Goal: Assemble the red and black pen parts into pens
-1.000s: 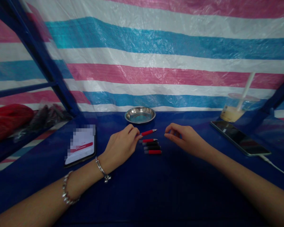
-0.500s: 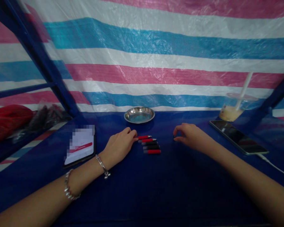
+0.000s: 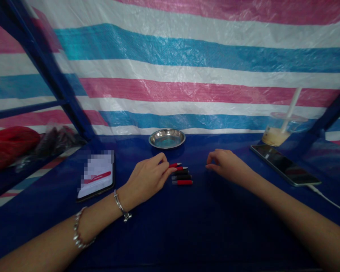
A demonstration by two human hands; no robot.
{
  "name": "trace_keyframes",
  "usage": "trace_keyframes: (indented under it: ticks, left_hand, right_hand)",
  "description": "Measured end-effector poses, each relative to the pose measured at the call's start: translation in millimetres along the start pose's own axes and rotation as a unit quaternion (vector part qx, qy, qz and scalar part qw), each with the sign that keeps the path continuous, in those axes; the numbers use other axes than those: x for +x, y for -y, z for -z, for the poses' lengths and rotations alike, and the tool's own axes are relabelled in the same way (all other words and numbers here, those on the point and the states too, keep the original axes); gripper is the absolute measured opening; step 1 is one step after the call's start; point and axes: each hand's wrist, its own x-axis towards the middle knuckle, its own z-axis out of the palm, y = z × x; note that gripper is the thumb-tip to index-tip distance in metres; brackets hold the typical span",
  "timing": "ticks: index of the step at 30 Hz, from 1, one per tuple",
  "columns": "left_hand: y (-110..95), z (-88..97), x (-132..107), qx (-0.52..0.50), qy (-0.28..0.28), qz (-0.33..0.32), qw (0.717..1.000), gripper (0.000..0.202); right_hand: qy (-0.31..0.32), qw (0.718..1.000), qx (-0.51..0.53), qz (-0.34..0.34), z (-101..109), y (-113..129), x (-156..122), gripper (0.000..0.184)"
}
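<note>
My left hand [image 3: 149, 174] is closed at the left ends of a row of short pen barrels. Its thumb and forefinger pinch at a red pen barrel [image 3: 181, 168], covering its left part. Just behind lies another red pen barrel [image 3: 174, 165] with a metal tip, partly hidden by the fingers. Closer to me are black pen barrels [image 3: 181, 176] and a red one [image 3: 184, 182] with a clear left end. To the right of the row, apart from it, my right hand [image 3: 225, 164] rests on the table, thumb and forefinger curled together; anything between them is hidden.
A shiny metal dish [image 3: 167, 138] sits at the table's back edge. One phone [image 3: 99, 175] lies on the left; another phone [image 3: 283, 164], with a white cable [image 3: 328, 198], lies on the right. Behind that stands a drink cup [image 3: 277, 134] with a straw. Striped plastic sheeting hangs behind.
My left hand has moved right over the pen barrels, its thumb now reaching the second red one. The right thumb and forefinger have drawn closer together, and the hand has shifted slightly left.
</note>
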Motion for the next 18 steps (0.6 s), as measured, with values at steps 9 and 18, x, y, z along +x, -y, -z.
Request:
trace_keyframes:
  ticks: [9,18]
  left_hand:
    - [-7,2.5,-5,-0.028,0.073,-0.077,0.994,0.013]
    - [-9,2.1,-6,-0.001,0.1,-0.096,0.99,0.013]
  right_hand:
    - [-0.027,0.999,0.037,0.015,-2,1,2,0.007]
    - [0.021,0.946,0.32,0.044,5,14,1,0.008]
